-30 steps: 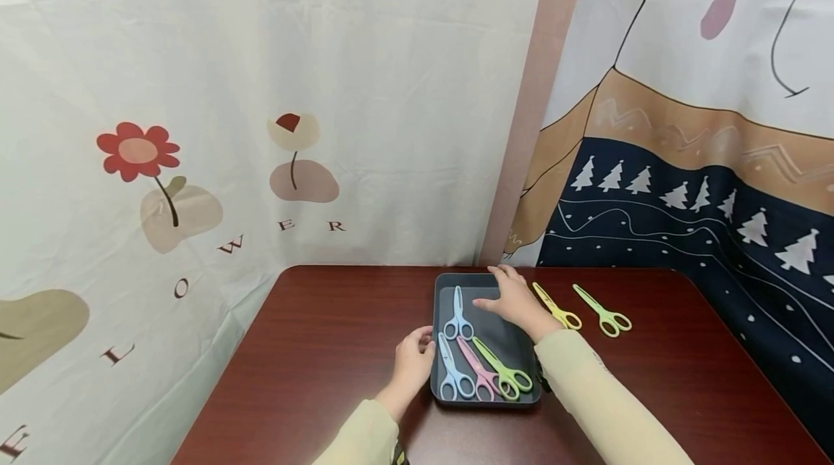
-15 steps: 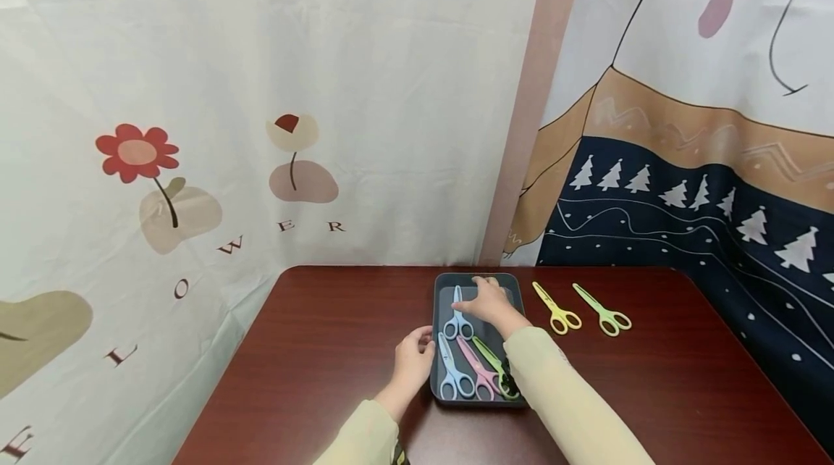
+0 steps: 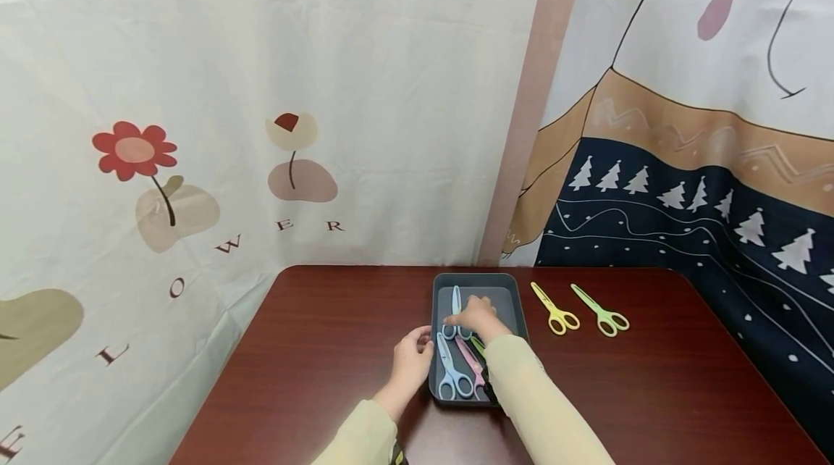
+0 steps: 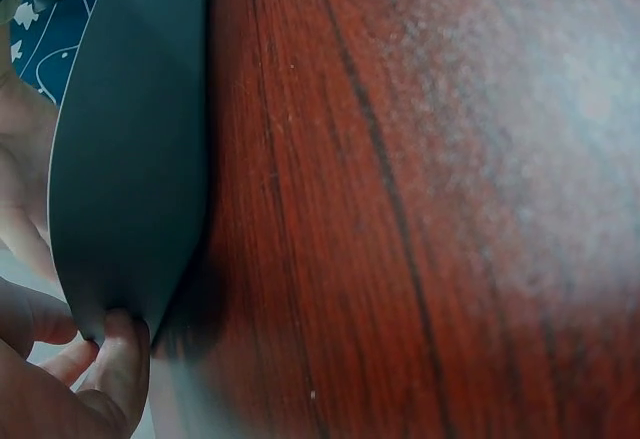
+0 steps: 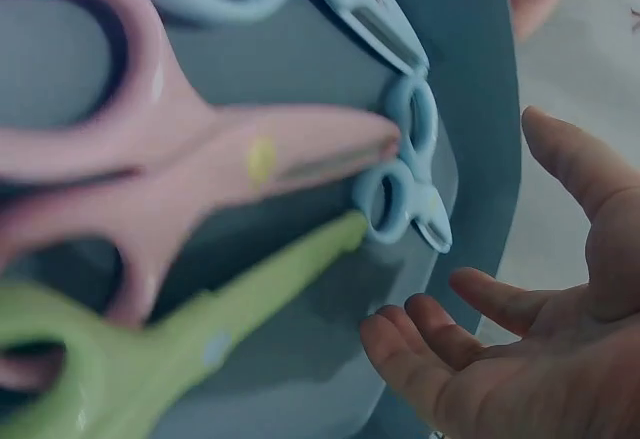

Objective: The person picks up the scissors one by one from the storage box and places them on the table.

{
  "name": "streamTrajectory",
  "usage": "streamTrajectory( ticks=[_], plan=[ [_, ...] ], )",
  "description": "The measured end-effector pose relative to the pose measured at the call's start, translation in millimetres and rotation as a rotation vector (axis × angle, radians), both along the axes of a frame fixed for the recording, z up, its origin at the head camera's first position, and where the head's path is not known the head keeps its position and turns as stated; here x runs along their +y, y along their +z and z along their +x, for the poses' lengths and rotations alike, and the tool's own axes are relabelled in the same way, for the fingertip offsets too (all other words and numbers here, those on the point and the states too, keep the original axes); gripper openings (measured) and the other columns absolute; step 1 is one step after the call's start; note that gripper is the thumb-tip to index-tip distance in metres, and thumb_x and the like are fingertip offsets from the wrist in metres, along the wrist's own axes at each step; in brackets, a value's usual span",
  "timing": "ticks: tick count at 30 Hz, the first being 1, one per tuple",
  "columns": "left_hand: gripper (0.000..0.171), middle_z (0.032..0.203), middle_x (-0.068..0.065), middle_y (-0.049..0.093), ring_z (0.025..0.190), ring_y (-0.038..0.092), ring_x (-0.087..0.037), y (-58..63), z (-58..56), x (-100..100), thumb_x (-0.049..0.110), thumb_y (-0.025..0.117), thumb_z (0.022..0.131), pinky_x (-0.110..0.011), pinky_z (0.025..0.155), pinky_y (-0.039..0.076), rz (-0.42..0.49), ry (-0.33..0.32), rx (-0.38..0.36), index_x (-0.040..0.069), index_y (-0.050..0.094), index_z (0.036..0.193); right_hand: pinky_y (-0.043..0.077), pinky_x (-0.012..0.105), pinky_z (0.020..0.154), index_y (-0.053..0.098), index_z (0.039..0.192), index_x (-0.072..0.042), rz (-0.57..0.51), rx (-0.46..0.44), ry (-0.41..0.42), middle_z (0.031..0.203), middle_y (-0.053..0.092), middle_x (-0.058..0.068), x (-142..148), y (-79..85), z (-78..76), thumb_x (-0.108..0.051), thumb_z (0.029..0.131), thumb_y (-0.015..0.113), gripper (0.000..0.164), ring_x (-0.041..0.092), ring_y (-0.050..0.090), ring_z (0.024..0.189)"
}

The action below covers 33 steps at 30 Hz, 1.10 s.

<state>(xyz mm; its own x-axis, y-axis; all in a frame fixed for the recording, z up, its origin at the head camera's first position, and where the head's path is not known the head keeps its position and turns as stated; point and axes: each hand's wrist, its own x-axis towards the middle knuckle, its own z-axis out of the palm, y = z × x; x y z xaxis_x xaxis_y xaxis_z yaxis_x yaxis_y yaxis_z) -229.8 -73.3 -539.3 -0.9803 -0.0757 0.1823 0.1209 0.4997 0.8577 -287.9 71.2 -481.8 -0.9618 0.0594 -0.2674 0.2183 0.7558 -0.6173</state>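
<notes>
The right hand point(image 3: 478, 316) has moved from the far right rim of a dark grey rectangular tray point(image 3: 508, 298) to inside it, nearer the left hand. Its thumb is spread from loosely bent fingers, holding nothing. This brings it over light-blue, plastic-looking scissors point(image 3: 456, 298), lying in the tray's far half; whether a fingertip touches them, I cannot tell.

The left hand point(image 3: 412, 358) holds the tray's left wall with bent fingers and thumb, as it did a second ago, seemingly steadying it. Between the hands and nearer the person lie a second light-blue pair point(image 3: 448, 360), a pink pair point(image 3: 469, 356) and a lime-green pair point(image 5: 190, 369). Right of the right hand, yellow scissors point(image 3: 551, 308) and pale-green scissors point(image 3: 596, 309) rest unmoved on the glossy red-brown table point(image 3: 313, 349).
</notes>
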Motion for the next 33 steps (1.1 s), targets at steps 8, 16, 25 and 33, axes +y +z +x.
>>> streamTrajectory(
  ticks=[8,16,25,33],
  plan=[
    [0.024,0.091,-0.011,0.068,0.080,0.067,-0.021,-0.3,-0.6,0.4,0.000,0.061,0.086,-0.026,0.066,0.054,-0.017,0.009,-0.003,0.000,0.066,0.110,0.045,0.053,0.093,0.053,0.122,0.008,0.078,0.028,-0.023,0.124,0.045,0.029,-16.1,-11.1,1.7,-0.034,0.070,0.080,0.072,0.042,0.044,0.111],
    [0.024,0.092,-0.013,0.068,0.081,0.067,-0.023,0.7,-0.4,-1.1,-0.001,0.060,0.086,-0.029,0.067,0.055,-0.009,0.008,-0.007,-0.001,0.065,0.110,0.046,0.048,0.087,0.058,0.115,0.009,0.080,0.044,-0.038,0.117,0.046,0.027,-22.7,-16.2,4.0,-0.032,0.069,0.081,0.066,0.038,0.044,0.102],
    [0.025,0.093,-0.014,0.067,0.081,0.067,-0.024,0.6,1.5,-0.7,-0.002,0.060,0.086,-0.029,0.068,0.055,-0.007,-0.001,-0.006,-0.002,0.065,0.111,0.047,0.046,0.080,0.063,0.095,0.009,0.076,0.129,-0.049,0.109,0.045,0.025,-25.3,-24.5,10.2,-0.023,0.069,0.083,0.045,0.035,0.043,0.096],
    [0.025,0.093,-0.016,0.067,0.081,0.067,-0.024,2.2,3.3,0.4,-0.003,0.060,0.086,-0.028,0.067,0.054,-0.007,-0.008,-0.001,-0.004,0.064,0.110,0.050,0.047,0.082,0.060,0.102,0.010,0.143,0.160,-0.061,0.108,0.045,0.023,-30.3,-29.2,12.5,-0.022,0.070,0.083,0.051,0.036,0.043,0.099]
  ],
)
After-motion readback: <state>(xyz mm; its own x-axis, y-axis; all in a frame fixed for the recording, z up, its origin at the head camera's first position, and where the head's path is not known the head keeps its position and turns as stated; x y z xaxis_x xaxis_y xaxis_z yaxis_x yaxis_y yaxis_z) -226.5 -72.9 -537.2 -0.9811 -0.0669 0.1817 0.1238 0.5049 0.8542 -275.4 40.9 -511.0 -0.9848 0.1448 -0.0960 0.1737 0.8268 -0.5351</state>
